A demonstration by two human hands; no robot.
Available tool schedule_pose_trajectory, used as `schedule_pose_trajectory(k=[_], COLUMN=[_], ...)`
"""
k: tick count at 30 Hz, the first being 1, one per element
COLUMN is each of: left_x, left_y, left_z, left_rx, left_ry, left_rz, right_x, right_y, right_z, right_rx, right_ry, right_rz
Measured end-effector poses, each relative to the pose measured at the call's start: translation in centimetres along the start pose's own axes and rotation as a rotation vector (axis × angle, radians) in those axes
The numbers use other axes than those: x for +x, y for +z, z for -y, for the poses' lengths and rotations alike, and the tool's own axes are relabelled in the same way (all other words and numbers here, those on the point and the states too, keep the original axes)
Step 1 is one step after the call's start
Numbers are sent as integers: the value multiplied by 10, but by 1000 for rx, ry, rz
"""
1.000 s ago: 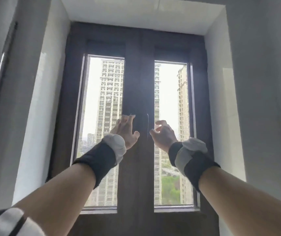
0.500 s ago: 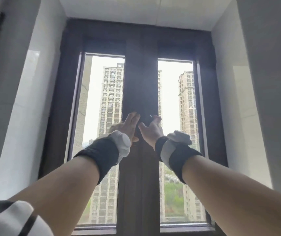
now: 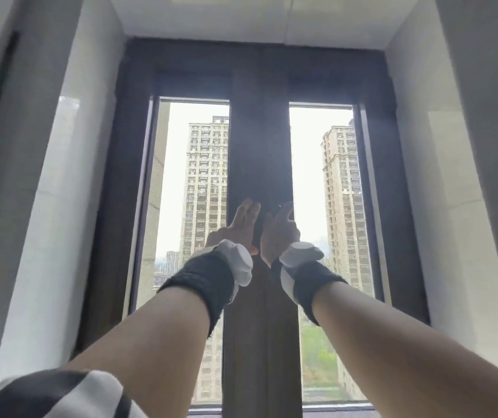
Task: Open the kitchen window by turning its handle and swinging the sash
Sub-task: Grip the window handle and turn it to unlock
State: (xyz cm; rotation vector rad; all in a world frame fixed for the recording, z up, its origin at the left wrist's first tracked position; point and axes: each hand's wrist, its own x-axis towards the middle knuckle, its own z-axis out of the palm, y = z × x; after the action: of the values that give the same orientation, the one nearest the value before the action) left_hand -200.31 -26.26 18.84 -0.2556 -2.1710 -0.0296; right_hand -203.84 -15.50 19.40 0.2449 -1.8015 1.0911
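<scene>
Dark brown window (image 3: 259, 140) fills the middle of the frame, closed. Left hand (image 3: 240, 226) and right hand (image 3: 277, 233) rest on its centre post, fingers straight and together; the handle is hidden.

You see a dark brown window frame (image 3: 259, 140), white walls (image 3: 416, 206), black-and-white wristbands (image 3: 211, 282), and a striped sleeve (image 3: 60, 393).

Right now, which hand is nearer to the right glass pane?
Right. The right hand reaches that right glass pane's inner edge with its fingertips. The left hand is farther, on the centre post toward the left glass pane.
</scene>
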Motion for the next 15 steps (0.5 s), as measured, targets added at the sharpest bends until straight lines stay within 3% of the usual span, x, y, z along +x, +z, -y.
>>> schedule_pose_trajectory(k=[3, 7, 15], left_x=[2, -2, -4], left_y=[3, -1, -6], left_z=[-1, -3, -6], left_rx=[34, 67, 78], left_ry=[-14, -35, -56], left_rz=[-15, -22, -19], right_x=[-1, 1, 8], right_y=[-4, -8, -16], right_z=[-3, -4, -14], right_rx=[-98, -131, -248], right_ry=[-66, -47, -255], right_rz=[104, 69, 137])
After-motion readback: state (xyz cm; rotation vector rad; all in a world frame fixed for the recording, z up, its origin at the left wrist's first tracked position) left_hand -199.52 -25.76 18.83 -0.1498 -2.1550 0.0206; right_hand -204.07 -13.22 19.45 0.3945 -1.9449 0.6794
